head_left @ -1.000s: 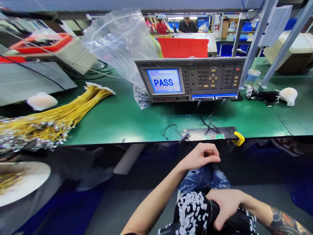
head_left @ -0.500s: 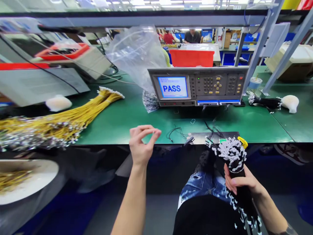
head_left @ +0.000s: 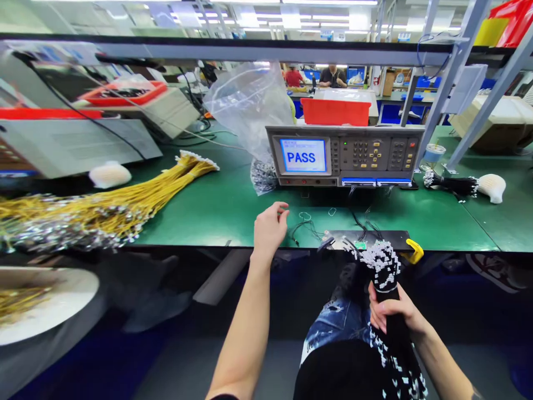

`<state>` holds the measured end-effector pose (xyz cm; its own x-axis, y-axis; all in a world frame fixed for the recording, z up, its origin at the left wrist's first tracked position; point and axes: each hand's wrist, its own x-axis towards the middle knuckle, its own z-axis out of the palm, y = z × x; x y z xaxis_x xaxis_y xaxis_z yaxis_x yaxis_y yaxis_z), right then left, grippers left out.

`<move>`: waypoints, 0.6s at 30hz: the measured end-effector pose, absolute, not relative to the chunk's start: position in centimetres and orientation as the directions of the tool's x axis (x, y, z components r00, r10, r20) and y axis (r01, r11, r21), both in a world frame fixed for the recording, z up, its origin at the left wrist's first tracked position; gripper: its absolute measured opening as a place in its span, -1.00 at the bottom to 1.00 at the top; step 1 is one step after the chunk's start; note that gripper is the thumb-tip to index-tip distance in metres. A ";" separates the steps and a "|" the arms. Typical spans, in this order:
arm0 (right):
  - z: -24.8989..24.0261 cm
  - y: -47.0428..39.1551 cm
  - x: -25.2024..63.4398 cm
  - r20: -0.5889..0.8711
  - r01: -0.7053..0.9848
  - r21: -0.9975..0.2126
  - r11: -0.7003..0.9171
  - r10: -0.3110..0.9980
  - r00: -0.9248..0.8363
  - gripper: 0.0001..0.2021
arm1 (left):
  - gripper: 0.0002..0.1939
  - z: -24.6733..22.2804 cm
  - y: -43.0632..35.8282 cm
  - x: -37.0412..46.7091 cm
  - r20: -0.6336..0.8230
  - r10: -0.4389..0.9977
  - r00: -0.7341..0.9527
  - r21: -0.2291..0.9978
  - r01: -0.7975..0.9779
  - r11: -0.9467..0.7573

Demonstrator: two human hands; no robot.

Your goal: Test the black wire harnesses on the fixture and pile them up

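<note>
My right hand (head_left: 390,312) is wrapped round a thick bundle of black cables with white connectors (head_left: 382,266), held upright below the table's front edge. My left hand (head_left: 270,226) is over the green table's front part, its fingers curled and partly hidden; what they hold, if anything, cannot be made out. Just right of it a few thin black wires (head_left: 300,226) and a clear loop (head_left: 332,211) lie on the table. Behind stands a grey tester (head_left: 347,158), its screen reading PASS. A dark fixture plate (head_left: 391,239) sits at the edge, with a yellow clip (head_left: 413,251) beside it.
Yellow cables (head_left: 158,191) lie at the left. A clear plastic bag (head_left: 254,105) hangs left of the tester. A black cable bundle (head_left: 452,183) and a cup (head_left: 433,153) are at the right. Red bin (head_left: 335,111) and two people stand behind; a white tub (head_left: 79,305) is lower left.
My left hand has moved right, towards the thin wires, and its looped thumb and finger have changed pose. The bundle in my right hand has shifted slightly left, uncovering the yellow clip. The view has tilted up.
</note>
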<state>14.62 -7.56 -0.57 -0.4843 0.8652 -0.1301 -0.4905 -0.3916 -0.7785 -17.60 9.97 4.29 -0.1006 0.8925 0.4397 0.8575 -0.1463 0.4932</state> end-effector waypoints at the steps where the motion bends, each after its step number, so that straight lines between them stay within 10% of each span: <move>1: -0.6 -7.5 14.5 -0.134 -0.491 -0.774 -0.400 0.861 -0.490 -0.74 | -0.76 4.2 9.8 -18.0 0.428 0.899 -0.097 0.506 0.849 -0.150; 8: -0.2 -7.7 12.8 -0.201 -0.411 -0.780 -0.472 0.811 -0.549 -0.73 | -0.86 4.4 14.0 -18.7 0.155 0.948 0.277 0.391 0.864 -0.317; 13: -0.3 -8.1 12.9 -0.212 -0.376 -0.809 -0.451 0.822 -0.529 -0.71 | -0.56 5.5 17.9 -15.5 0.119 0.848 0.517 0.569 0.664 -0.485; 18: -1.6 -8.7 14.0 -0.286 -0.322 -0.836 -0.443 0.855 -0.433 -0.62 | -0.48 6.6 16.0 -17.2 0.404 0.897 0.180 0.747 0.501 -0.437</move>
